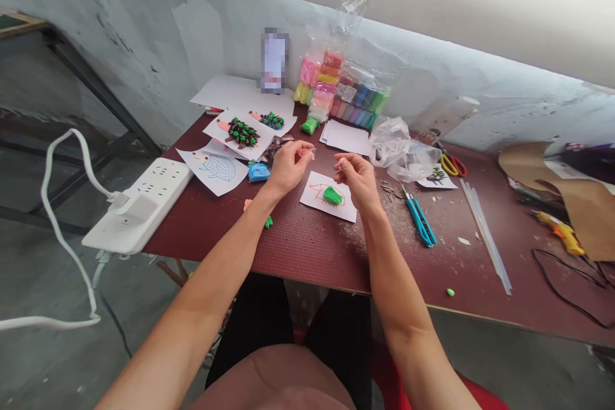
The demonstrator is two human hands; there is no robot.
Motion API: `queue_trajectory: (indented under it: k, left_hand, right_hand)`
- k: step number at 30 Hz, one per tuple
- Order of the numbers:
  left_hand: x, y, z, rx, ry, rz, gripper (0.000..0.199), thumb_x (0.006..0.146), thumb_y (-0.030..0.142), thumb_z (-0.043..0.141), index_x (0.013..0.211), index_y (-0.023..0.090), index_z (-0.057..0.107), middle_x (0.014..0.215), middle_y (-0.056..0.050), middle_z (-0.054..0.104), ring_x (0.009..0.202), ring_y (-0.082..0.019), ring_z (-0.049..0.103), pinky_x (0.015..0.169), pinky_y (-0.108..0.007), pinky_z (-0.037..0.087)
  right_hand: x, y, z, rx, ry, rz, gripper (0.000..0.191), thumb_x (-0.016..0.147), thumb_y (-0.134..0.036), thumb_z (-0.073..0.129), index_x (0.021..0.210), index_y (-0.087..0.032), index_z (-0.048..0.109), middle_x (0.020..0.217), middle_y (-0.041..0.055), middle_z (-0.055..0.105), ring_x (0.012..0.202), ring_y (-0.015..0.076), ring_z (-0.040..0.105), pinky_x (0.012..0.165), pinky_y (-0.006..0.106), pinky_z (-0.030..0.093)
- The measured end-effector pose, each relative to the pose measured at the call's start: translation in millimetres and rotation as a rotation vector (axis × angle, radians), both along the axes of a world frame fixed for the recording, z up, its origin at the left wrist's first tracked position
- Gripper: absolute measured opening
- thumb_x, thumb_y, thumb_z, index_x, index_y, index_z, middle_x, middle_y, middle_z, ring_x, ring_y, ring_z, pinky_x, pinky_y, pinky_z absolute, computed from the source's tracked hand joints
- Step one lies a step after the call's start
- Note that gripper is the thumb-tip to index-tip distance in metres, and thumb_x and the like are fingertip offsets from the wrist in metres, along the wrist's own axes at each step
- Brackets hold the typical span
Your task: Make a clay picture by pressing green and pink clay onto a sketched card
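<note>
Scuffed grey wall is running behind a dark red table (307, 256) w/ craft stuff spread across it. A white card (319, 210) w/ a pink line drawing is lying right between the hands, a green clay lump (332, 195) sitting on it, so both can reach it easily. Left hand (288, 170) is pinching a small pink bit (306, 153) at the fingertips, prob. clay, though it's too small to be sure. Right hand (355, 179) is hovering just above the card, fingers curled together; can't tell if they're gripping anything. Nothing's standing between hands and card. Beyond it, cards w/ clay hedgehogs (243, 132) are lying near a bag of coloured clay (336, 90) — handy for picking colours. A blue clay pack (258, 172) is sitting just beside the left hand, and a blue-handled craft knife (419, 221) is lying off to the right.
</note>
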State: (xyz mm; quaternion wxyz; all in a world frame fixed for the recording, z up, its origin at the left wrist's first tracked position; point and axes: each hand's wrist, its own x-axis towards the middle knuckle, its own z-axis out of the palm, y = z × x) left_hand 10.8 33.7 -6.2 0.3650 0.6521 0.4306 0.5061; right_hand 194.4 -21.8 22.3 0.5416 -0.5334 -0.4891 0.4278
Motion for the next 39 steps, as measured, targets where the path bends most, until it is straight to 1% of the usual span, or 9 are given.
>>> queue_trajectory:
  k: [3, 6, 10, 13, 18, 23, 29, 34, 39]
  left_hand:
    - [2, 2, -8.1, 0.045, 0.129, -0.016, 0.020, 0.089, 0.016, 0.064, 0.099, 0.020, 0.080, 0.097, -0.008, 0.073, 0.092, -0.022, 0.065, 0.093, -0.036, 0.050]
    - [2, 2, -12.6, 0.058, 0.264, -0.035, 0.026, 0.087, 0.012, 0.063, 0.103, 0.022, 0.082, 0.091, -0.010, 0.072, 0.097, -0.029, 0.061, 0.101, -0.045, 0.043]
    - [1, -1, -5.1, 0.139, 0.384, 0.062, 0.020, 0.093, 0.020, 0.063, 0.101, 0.020, 0.081, 0.102, -0.015, 0.068, 0.110, -0.035, 0.055, 0.104, -0.051, 0.036]
    - [3, -8, 3.7, 0.220, 0.426, 0.050, 0.023, 0.092, 0.018, 0.064, 0.107, 0.021, 0.081, 0.117, -0.014, 0.067, 0.117, -0.034, 0.054, 0.106, -0.051, 0.035]
    - [18, -25, 3.9, 0.230, 0.620, -0.269, 0.018, 0.092, 0.028, 0.069, 0.102, 0.021, 0.082, 0.106, -0.009, 0.074, 0.115, -0.031, 0.059, 0.115, -0.053, 0.034]
    - [27, -36, -3.8, 0.296, 0.828, -0.273, 0.021, 0.095, 0.026, 0.063, 0.105, 0.021, 0.081, 0.115, -0.010, 0.071, 0.119, -0.030, 0.057, 0.123, -0.056, 0.029]
    - [31, -35, -4.9, 0.324, 0.810, -0.256, 0.013, 0.090, 0.023, 0.069, 0.099, 0.022, 0.079, 0.110, -0.007, 0.071, 0.114, -0.029, 0.059, 0.123, -0.059, 0.030]
    - [28, -33, 2.2, 0.203, 0.691, -0.309, 0.008, 0.086, 0.021, 0.072, 0.093, 0.020, 0.074, 0.098, -0.006, 0.074, 0.110, -0.028, 0.064, 0.123, -0.061, 0.030]
    - [25, -33, 5.8, 0.046, 0.430, -0.389, 0.019, 0.085, 0.013, 0.062, 0.101, 0.018, 0.072, 0.096, -0.005, 0.077, 0.095, -0.022, 0.071, 0.102, -0.045, 0.053]
  right_hand:
    - [-2, 0, -2.7, -0.045, 0.045, 0.022, 0.024, 0.079, -0.042, 0.068, 0.093, -0.023, 0.065, 0.088, 0.0003, 0.069, 0.061, 0.0087, 0.061, 0.059, 0.024, 0.052]
    - [-3, 1, -4.3, -0.019, 0.056, -0.009, 0.010, 0.074, -0.032, 0.062, 0.077, -0.023, 0.057, 0.077, -0.0019, 0.064, 0.055, 0.0074, 0.053, 0.053, 0.022, 0.046]
    - [1, 5, -6.8, -0.064, 0.080, -0.004, 0.011, 0.070, -0.023, 0.056, 0.067, -0.024, 0.046, 0.060, -0.0051, 0.046, 0.046, 0.0070, 0.033, 0.043, 0.021, 0.028]
    - [5, 8, -8.9, -0.117, 0.055, 0.002, 0.012, 0.072, -0.024, 0.056, 0.065, -0.024, 0.046, 0.059, -0.0042, 0.043, 0.047, 0.0084, 0.029, 0.044, 0.022, 0.024]
    - [13, 10, -11.5, -0.174, -0.163, -0.034, 0.007, 0.074, -0.021, 0.056, 0.072, -0.024, 0.051, 0.061, -0.0046, 0.047, 0.053, 0.0110, 0.039, 0.050, 0.024, 0.034]
    - [14, 6, -12.6, -0.224, -0.423, -0.014, 0.017, 0.073, -0.006, 0.052, 0.082, -0.021, 0.057, 0.068, -0.0051, 0.057, 0.057, 0.0095, 0.056, 0.057, 0.021, 0.044]
    - [12, -1, -3.0, -0.294, -0.487, -0.001, 0.005, 0.088, -0.014, 0.059, 0.087, -0.018, 0.061, 0.074, 0.0009, 0.072, 0.056, 0.0115, 0.068, 0.055, 0.020, 0.046]
    - [13, -4, 4.8, -0.298, -0.757, -0.005, 0.025, 0.096, -0.022, 0.056, 0.071, -0.019, 0.059, 0.071, 0.0026, 0.075, 0.056, 0.0116, 0.067, 0.062, 0.022, 0.044]
    - [14, -3, 2.5, -0.293, -0.863, 0.009, 0.020, 0.094, -0.019, 0.054, 0.077, -0.019, 0.064, 0.078, 0.0042, 0.077, 0.068, 0.0156, 0.068, 0.071, 0.026, 0.045]
